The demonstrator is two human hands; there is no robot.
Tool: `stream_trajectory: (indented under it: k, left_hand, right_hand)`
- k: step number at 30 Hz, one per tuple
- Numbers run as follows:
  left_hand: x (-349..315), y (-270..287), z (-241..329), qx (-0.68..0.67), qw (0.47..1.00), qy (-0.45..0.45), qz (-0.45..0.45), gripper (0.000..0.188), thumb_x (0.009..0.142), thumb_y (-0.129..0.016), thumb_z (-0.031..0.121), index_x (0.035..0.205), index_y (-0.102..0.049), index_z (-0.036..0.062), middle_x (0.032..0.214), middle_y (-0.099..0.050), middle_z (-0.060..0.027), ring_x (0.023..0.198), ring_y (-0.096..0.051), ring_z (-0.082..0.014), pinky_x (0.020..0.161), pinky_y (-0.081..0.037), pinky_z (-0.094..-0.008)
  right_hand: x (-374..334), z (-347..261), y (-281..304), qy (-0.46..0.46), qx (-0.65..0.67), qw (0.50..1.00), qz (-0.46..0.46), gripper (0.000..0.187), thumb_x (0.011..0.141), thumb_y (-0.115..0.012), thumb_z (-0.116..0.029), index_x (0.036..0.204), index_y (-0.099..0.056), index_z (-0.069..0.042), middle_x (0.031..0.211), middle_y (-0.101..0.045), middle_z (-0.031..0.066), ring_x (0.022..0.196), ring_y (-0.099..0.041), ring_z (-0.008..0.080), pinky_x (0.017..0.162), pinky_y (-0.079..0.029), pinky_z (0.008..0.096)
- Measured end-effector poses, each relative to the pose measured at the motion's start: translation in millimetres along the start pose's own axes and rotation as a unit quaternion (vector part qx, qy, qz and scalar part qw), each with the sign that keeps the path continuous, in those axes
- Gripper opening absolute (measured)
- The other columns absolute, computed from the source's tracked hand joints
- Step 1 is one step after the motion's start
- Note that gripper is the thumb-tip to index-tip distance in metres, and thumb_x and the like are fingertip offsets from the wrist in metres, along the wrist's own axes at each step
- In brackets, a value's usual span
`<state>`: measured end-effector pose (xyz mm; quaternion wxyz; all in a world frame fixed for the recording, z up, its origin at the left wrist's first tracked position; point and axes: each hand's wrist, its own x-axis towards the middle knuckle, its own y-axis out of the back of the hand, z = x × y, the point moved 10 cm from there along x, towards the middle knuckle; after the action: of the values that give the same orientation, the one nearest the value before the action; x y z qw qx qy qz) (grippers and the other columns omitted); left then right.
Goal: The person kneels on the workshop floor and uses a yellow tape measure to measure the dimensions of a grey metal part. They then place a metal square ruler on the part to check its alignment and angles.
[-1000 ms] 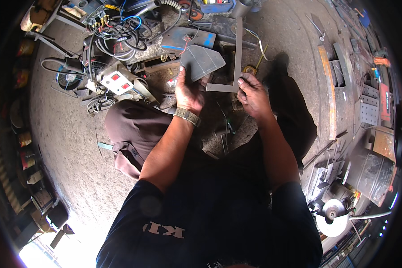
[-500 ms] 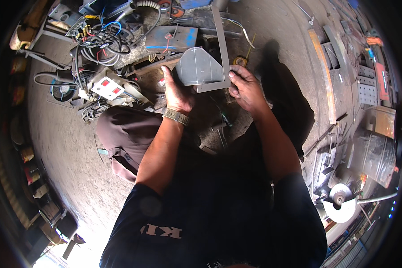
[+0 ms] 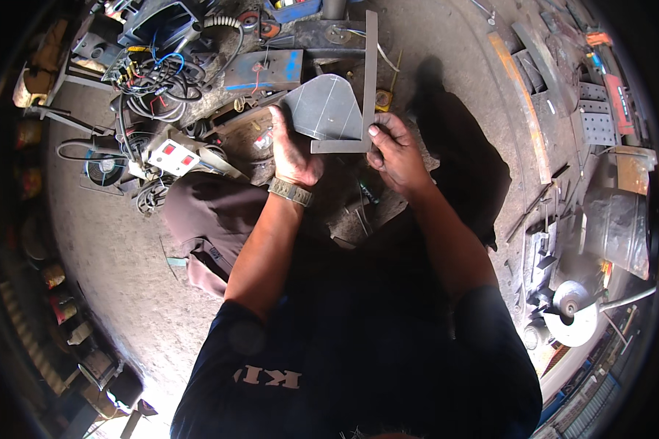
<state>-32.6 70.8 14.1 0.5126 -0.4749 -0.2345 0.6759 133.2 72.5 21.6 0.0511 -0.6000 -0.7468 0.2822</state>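
A grey metal plate (image 3: 324,108) with a rounded top and thin scribed lines rests in my left hand (image 3: 294,155). The thumb stands up along the plate's left side; the other fingers are hidden beneath it. My right hand (image 3: 398,152) pinches an L-shaped steel square (image 3: 370,73) near its corner, between thumb and fingers. The square's long arm points away from me along the plate's right edge, and its short arm lies across the plate's near edge. Both pieces are held above the ground between my legs.
Tangled cables (image 3: 157,91) and a pale socket box (image 3: 174,152) lie to the left. Ahead are a blue-marked metal piece (image 3: 263,69) and a yellow tape measure (image 3: 383,100). Metal strips (image 3: 523,102), a perforated plate (image 3: 597,121) and a cutting disc (image 3: 571,300) lie to the right.
The square has turned clockwise, its long arm now pointing nearly straight ahead. The plate has also turned slightly clockwise. Both hands keep their holds, and the whole view has shifted a little.
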Motion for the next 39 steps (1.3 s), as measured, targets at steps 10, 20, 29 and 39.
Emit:
stream_trajectory:
  k: [10, 20, 29, 39]
  left_hand:
    - [0, 0, 2, 0.030, 0.998, -0.040, -0.039, 0.071, 0.099, -0.061, 0.062, 0.148, -0.053, 0.0113, 0.145, -0.060, -0.0110, 0.135, -0.056, -0.0322, 0.116, -0.043, -0.0524]
    - [0, 16, -23, 0.046, 0.998, 0.047, -0.002, 0.050, 0.097, -0.075, 0.034, 0.138, -0.061, 0.0090, 0.135, -0.066, -0.0112, 0.125, -0.063, -0.0299, 0.109, -0.050, -0.0505]
    - [5, 19, -37, 0.013, 0.998, 0.067, -0.017, 0.042, 0.095, -0.076, 0.013, 0.133, -0.061, 0.0056, 0.124, -0.069, -0.0101, 0.116, -0.068, -0.0287, 0.101, -0.057, -0.0480]
    - [-2, 6, -41, -0.002, 0.994, 0.103, -0.027, 0.044, 0.096, -0.076, 0.017, 0.134, -0.061, 0.0027, 0.127, -0.070, -0.0139, 0.118, -0.068, -0.0301, 0.103, -0.056, -0.0513]
  right_hand:
    - [7, -5, 16, 0.008, -0.088, 0.996, 0.018, 0.014, 0.107, -0.059, -0.009, 0.119, -0.065, -0.005, 0.089, -0.062, -0.0014, 0.062, -0.046, 0.0037, 0.052, -0.039, 0.0207]
    - [8, -36, 21, -0.006, -0.277, 0.961, 0.006, 0.019, 0.106, -0.061, -0.014, 0.121, -0.070, -0.006, 0.086, -0.065, -0.0034, 0.073, -0.052, 0.0038, 0.066, -0.046, 0.0231]
    - [9, -35, 7, 0.104, -0.430, 0.897, 0.014, 0.016, 0.101, -0.070, -0.015, 0.111, -0.071, -0.003, 0.090, -0.071, 0.0015, 0.085, -0.062, 0.0077, 0.078, -0.050, 0.0271]
    - [15, -32, 16, 0.117, -0.376, 0.918, 0.054, 0.014, 0.099, -0.073, -0.010, 0.107, -0.065, -0.001, 0.092, -0.069, 0.0028, 0.087, -0.063, 0.0086, 0.080, -0.052, 0.0255]
